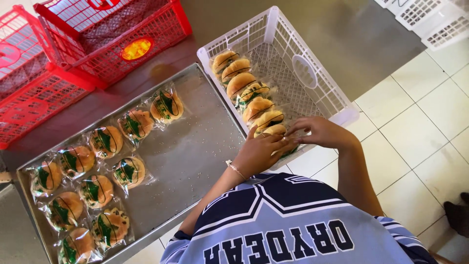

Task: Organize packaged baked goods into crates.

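fingers of both hands on wrapped bun, white crate

You are reaching both arms forward, left hand curling fingers inward, bracelet on wrist; right hand bending fingertips toward left, hands almost touching.

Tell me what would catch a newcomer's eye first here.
Both hands, left hand and right hand, meet at the near end of a row of wrapped buns standing on edge in a white plastic crate. Left of it, a metal tray holds more wrapped buns lying flat, and red crates sit beyond.
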